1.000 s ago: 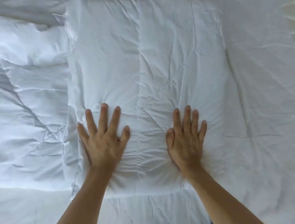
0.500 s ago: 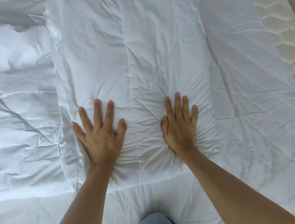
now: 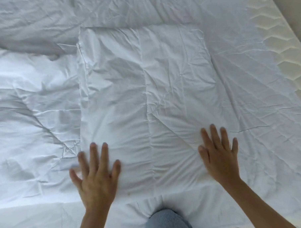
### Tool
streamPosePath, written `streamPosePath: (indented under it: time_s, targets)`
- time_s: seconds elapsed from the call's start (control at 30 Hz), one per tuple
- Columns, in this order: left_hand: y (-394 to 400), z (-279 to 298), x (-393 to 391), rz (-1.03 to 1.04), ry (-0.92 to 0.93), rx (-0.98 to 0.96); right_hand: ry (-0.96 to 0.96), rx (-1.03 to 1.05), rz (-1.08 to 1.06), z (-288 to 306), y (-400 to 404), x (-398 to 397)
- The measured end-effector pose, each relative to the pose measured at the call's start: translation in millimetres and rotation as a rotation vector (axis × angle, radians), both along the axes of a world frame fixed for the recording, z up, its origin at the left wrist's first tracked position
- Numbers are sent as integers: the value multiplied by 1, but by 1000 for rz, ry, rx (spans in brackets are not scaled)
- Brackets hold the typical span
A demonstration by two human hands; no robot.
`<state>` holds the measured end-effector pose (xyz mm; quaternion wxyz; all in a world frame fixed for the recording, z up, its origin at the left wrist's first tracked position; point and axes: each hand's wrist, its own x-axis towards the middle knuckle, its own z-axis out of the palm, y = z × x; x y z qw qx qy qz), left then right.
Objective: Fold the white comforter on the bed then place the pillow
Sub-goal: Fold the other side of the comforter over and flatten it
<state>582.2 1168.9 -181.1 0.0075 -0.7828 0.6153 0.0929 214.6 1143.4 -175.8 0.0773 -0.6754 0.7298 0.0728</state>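
Left hand [image 3: 95, 181]: I see it palm-down, fingers [image 3: 103, 155] straight and spread, released, grasping nothing. It lies at the near left corner of the pillow [image 3: 145, 100]; the outline is motion-blurred, so I cannot tell how firmly it presses.

Right hand [image 3: 219, 157]: palm-down, fingers straight and slightly spread, released, grasping nothing. It lies at the near right corner of the pillow, also blurred.

Pillow: white, rectangular, lying flat on the bed. Its body extends forward from both sets of fingers and spans the gap between the two hands. A stitched seam runs lengthwise down its middle, between the hands. Fine wrinkles fan out from the right hand toward the seam.

Comforter [image 3: 31, 119]: white, quilted, creased. It lies just beside the left fingers, to their outer side, touching the pillow's left edge. I cannot tell how many layers it is folded into.

Bed sheet [image 3: 252, 100]: white, wrinkled, on the outer side of the right fingers and beyond the pillow's far edge.

Mattress edge [image 3: 281, 46]: quilted zigzag pattern, well apart from the right fingers, further right.

Knee [image 3: 170, 221]: in light blue denim, behind the hands, between the two forearms, on the bed.
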Motion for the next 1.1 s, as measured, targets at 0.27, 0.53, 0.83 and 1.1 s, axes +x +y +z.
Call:
streamPosePath:
  time_s: [0.27,0.53,0.83,1.1]
  targets:
    - [-167,45,-110,-348,71,-275,-183,-156,38,40,-146,69]
    - [-238,-6,-43,-233,-127,-138,53,-86,85,-15,-217,14]
    - [-350,26,-56,-391,-132,-232,-53,-242,338,20,-316,96]
    - [-396,-23,-28,-109,-7,-111,2,0,-17,-21,-392,19]
